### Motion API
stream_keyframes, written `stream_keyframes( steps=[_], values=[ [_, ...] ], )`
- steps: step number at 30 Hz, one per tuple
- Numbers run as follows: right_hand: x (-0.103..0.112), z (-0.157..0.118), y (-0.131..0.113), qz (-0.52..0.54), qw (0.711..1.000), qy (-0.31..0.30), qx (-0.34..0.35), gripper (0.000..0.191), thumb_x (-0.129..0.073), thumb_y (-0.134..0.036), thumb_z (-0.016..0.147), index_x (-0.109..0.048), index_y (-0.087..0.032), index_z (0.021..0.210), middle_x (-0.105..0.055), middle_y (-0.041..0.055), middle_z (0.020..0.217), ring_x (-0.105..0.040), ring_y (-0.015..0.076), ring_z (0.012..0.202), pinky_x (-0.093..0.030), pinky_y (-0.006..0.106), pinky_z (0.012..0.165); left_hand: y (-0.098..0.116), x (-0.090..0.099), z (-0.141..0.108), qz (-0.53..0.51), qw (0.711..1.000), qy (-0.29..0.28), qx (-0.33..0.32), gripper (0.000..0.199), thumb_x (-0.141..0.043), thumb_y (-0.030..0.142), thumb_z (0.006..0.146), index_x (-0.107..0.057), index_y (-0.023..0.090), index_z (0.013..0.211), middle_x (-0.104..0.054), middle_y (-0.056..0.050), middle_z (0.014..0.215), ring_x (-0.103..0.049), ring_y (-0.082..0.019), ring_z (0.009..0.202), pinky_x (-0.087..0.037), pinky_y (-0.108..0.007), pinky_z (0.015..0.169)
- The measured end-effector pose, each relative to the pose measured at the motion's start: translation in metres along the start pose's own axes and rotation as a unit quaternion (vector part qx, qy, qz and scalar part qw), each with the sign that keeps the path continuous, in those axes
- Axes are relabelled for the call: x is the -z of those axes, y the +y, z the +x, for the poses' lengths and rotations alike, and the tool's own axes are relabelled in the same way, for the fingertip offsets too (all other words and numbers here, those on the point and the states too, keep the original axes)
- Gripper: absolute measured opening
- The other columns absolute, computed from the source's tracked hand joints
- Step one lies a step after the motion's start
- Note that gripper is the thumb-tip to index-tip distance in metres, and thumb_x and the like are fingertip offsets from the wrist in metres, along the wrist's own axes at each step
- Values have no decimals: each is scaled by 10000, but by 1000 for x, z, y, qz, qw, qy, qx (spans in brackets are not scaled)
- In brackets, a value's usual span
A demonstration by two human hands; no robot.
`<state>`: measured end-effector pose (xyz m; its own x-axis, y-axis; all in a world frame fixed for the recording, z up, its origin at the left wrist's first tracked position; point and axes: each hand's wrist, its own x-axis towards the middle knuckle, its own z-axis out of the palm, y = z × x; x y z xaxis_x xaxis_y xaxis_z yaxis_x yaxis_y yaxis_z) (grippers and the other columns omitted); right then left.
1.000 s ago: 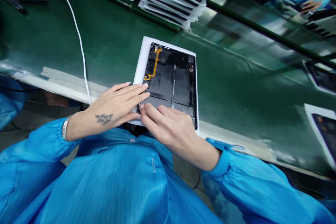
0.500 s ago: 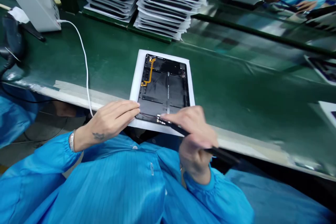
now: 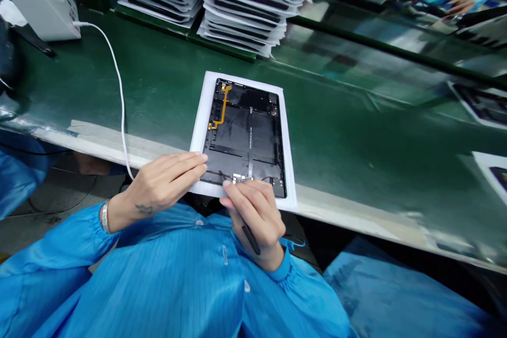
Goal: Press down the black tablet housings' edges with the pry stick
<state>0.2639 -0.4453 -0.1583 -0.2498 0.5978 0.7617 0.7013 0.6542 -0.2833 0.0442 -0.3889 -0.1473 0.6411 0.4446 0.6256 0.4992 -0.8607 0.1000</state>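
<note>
A black tablet housing (image 3: 264, 140) with its inside exposed lies on a white foam sheet (image 3: 198, 116) at the bench's near edge. An orange flex cable (image 3: 222, 111) runs along its upper left, and a small circuit board (image 3: 240, 178) with thin wires sits at its near end. My left hand (image 3: 168, 179) rests with straight fingers on the housing's lower left edge, gripping nothing. In my right hand (image 3: 257, 211) are slim black tweezers (image 3: 250, 240), gripped pen-like; their dark tip is beside the board, partly hidden by the fingers.
Two tall stacks of dark panels between white sheets (image 3: 245, 10) stand behind. A white cable (image 3: 119, 79) runs from a grey-white device (image 3: 43, 0) over the bench edge. Other tablet parts (image 3: 481, 103) lie at the right. Across the bench, a co-worker's hands (image 3: 459, 6) are visible.
My right hand has turned the tweezers round and moved left, bringing their tip to the small board's left side. My left hand stays on the housing edge. The view has shifted slightly.
</note>
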Motion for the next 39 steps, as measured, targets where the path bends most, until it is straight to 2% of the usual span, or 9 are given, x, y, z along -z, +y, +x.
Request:
stream_keyframes(
  steps=[5,9,13,15,18,23,31,35,39],
  values=[
    [13,-12,3,-39,999,-4,-27,468,-671,-50,862,-651,-220,1298,-707,55,836,-594,212,766,-530,396,731,1,5,3,6,999,-35,6,235,-542,139,997,-653,130,1204,-712,-141,1259,-684,-239,1192,-601,-345,920],
    [22,-7,5,-10,999,-2,-43,492,-681,-62,864,-652,-264,1312,-738,47,894,-656,222,789,-560,405,735,6,8,8,36,997,-74,-14,290,-594,219,983,-649,143,1258,-692,-167,1244,-675,-292,1163,-588,-409,904],
    [21,19,8,110,987,-29,-114,308,-628,-80,916,-705,-250,1162,-758,55,991,-695,221,888,-576,399,790,17,9,15,92,988,-126,-8,391,-620,279,973,-609,191,1354,-671,-164,1235,-652,-311,1144,-571,-415,863],
    [15,33,9,184,968,-56,-163,175,-598,-129,954,-716,-223,1042,-750,48,946,-697,195,860,-577,357,764,22,8,16,113,984,-141,3,409,-608,281,979,-591,220,1383,-664,-150,1240,-632,-310,1165,-561,-408,871],
    [7,46,9,223,952,-83,-193,148,-563,-166,986,-701,-204,950,-726,27,879,-681,157,799,-558,306,730,25,5,15,121,981,-151,20,418,-573,261,996,-565,265,1414,-642,-128,1291,-609,-294,1194,-551,-400,906],
    [6,50,9,204,956,-117,-178,155,-547,-165,995,-684,-203,933,-721,24,864,-662,157,798,-541,309,740,25,2,12,115,983,-136,33,379,-577,252,993,-602,283,1370,-632,-125,1313,-610,-288,1193,-561,-393,910],
    [8,54,10,213,959,-142,-121,127,-567,-129,980,-678,-190,969,-725,32,886,-635,156,806,-527,327,749,19,3,14,99,991,-85,-2,263,-588,183,974,-677,209,1219,-699,-131,1198,-670,-302,1109,-603,-397,839],
    [9,55,13,232,956,-145,-110,120,-576,-129,977,-679,-190,987,-722,36,897,-640,160,831,-534,333,760,5,5,5,33,997,-49,-41,273,-620,201,966,-657,137,1229,-692,-149,1265,-667,-298,1181,-599,-427,963],
    [21,49,20,221,955,-150,-128,129,-578,-154,979,-696,-205,987,-732,35,900,-666,177,866,-544,339,777,0,8,-1,13,997,-70,-35,343,-610,216,977,-618,158,1315,-658,-119,1356,-633,-274,1263,-549,-434,1074]
  ],
)
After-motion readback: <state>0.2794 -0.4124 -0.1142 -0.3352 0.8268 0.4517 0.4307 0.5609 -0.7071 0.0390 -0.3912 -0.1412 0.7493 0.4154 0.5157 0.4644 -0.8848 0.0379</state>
